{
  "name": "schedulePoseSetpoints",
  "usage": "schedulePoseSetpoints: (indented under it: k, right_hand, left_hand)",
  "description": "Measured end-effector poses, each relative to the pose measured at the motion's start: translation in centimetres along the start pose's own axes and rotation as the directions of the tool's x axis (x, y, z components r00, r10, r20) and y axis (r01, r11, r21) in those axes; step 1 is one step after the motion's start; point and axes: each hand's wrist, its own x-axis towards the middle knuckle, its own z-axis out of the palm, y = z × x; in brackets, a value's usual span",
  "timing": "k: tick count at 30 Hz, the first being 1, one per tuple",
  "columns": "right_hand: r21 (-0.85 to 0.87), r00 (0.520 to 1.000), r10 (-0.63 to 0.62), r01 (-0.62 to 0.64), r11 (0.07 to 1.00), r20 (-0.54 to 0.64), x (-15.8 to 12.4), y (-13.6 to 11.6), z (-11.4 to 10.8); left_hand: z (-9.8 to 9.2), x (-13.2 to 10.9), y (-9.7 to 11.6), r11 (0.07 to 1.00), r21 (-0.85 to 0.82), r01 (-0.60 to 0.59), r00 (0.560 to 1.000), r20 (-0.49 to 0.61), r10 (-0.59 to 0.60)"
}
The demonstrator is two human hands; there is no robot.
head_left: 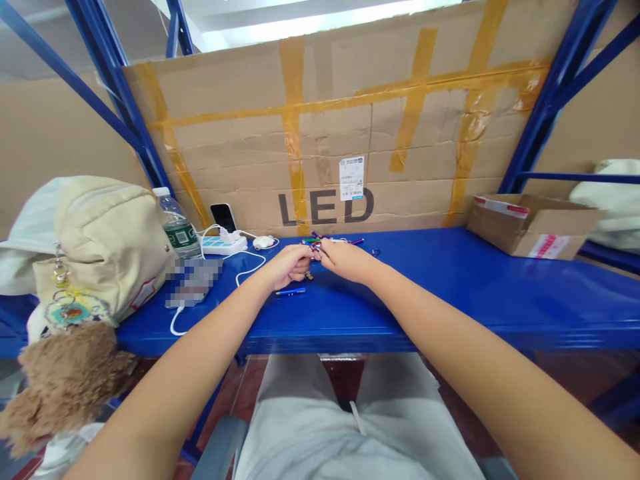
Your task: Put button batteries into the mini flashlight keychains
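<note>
My left hand [293, 265] is closed, its curled fingers pinching near the centre of the blue table. Meeting it fingertip to fingertip is my right hand [347, 261], also closed. Something small and shiny, with red and blue in it, shows between them, too tiny and covered to name. Just in front of my left hand lies a slim blue pen-like stick [291, 291]. Small brownish-gold bits [309, 275] rest below the fingertips. Behind my hands, several slim coloured pieces [357, 241] lie in a loose group, partly hidden.
A power strip [225, 245] with white cables, a water bottle [177, 223] and a blurred flat item [194, 283] are at left, beside a cream bag [107, 230]. An open cardboard box [533, 223] stands at right. Taped cardboard [240, 160] walls the back.
</note>
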Motion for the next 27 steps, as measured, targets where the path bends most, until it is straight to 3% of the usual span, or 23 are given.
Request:
schedulePoseSetpoints:
  k: [4, 7, 10, 12, 14, 17, 20, 27]
  right_hand:
    - [0.06, 0.998, 0.071, -0.071, 0.996, 0.003, -0.1, 0.9, 0.0]
    - [0.112, 0.991, 0.13, -0.131, 0.985, 0.01, -0.1, 1.7, 0.0]
    - [0.122, 0.982, 0.19, -0.191, 0.974, 0.017, 0.0, 2.3, 0.1]
    - [0.117, 0.974, 0.224, -0.224, 0.967, 0.019, 0.3, 2.8, 0.2]
    - [0.103, 0.968, 0.248, -0.25, 0.963, 0.028, 0.6, 3.2, 0.5]
    - [0.066, 0.967, 0.25, -0.254, 0.965, 0.058, 1.2, 3.7, 1.1]
    - [0.004, 0.967, 0.238, -0.24, 0.971, 0.088, 1.7, 4.0, 1.7]
    - [-0.064, 0.965, 0.254, -0.25, 0.966, 0.058, 2.2, 4.0, 2.4]
  left_hand:
    - [-0.5, 0.5, -0.3, 0.988, 0.135, -0.08, 0.99, -0.104, 0.094]
    - [-1.1, 1.1, -0.6, 0.906, 0.39, -0.165, 0.954, -0.169, 0.247]
    - [-2.0, 1.9, -0.8, 0.67, 0.701, -0.242, 0.889, -0.116, 0.443]
    - [-2.5, 2.6, -0.9, 0.492, 0.838, -0.239, 0.856, -0.058, 0.514]
    - [-3.0, 3.4, -0.9, 0.356, 0.908, -0.222, 0.853, 0.004, 0.522]
    - [-3.5, 4.4, -1.1, 0.242, 0.952, -0.189, 0.868, 0.046, 0.495]
    - [-3.8, 4.9, -1.6, 0.209, 0.965, -0.159, 0.876, 0.039, 0.481]
    - [-4.0, 5.1, -2.4, 0.253, 0.961, -0.113, 0.863, -0.032, 0.504]
